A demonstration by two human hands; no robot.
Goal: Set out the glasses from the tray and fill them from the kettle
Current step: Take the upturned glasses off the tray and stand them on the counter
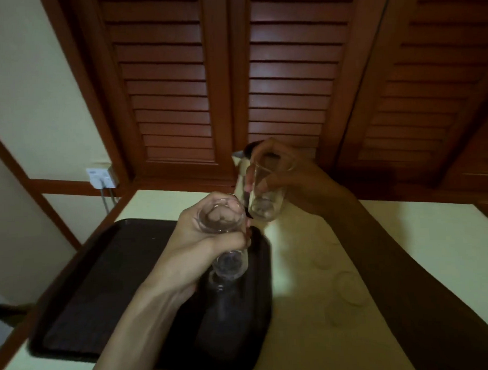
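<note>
My left hand (203, 241) is wrapped around a clear glass (225, 229), holding it upright above the right side of the dark tray (107, 278). A second clear glass (265, 195) hangs in my right hand (289, 177), lifted over the table just right of the tray's far corner. Behind that glass stands the white kettle (241, 168) with a dark lid, mostly hidden by my right hand. On the tray below my left hand stands another dark, blurred glass (222, 304). On the table to the right rests a faint clear glass (349, 289).
The cream table top (311, 334) has a wooden edge. Louvred wooden cupboard doors (233, 74) rise behind it. A wall socket (101, 177) with cables sits at the back left. My right forearm crosses the table's right side.
</note>
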